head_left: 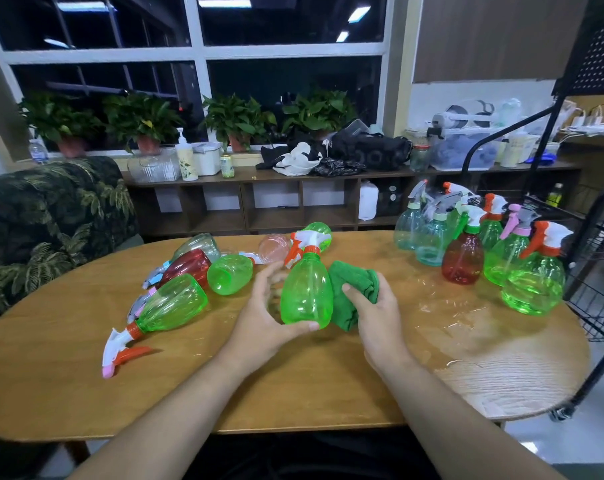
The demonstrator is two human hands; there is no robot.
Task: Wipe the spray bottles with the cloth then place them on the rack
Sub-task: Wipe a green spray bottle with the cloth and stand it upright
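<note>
Holding a green spray bottle (304,292) just above the table (293,393), I have my left hand (269,317) curled round its left side. The thumb is hooked under the base and the fingers curve behind the body. The bottle's long axis runs away from me, leaning a little off upright. Its flat base faces me and its white-and-orange spray head (304,242) is at the far end, with the orange trigger hanging to the left.

My right hand (376,313) grips a folded green cloth (352,292), thumb on top and fingers wrapped under it. The cloth is pressed against the right side of this bottle.

Left of the bottle, several others lie on their sides on the table. A green one (172,301) has its spray head toward my near left. A shorter green one (229,273) shows its base to me, and a red one (189,265) lies just beyond them. Behind the bottle lies a pale pink one (274,247).

Well to the right of the bottle a cluster stands upright: two teal ones (432,237), a red one (463,258) and some green ones (532,285). Just beyond them, at the table's right edge, stands the black wire rack (598,271).
</note>
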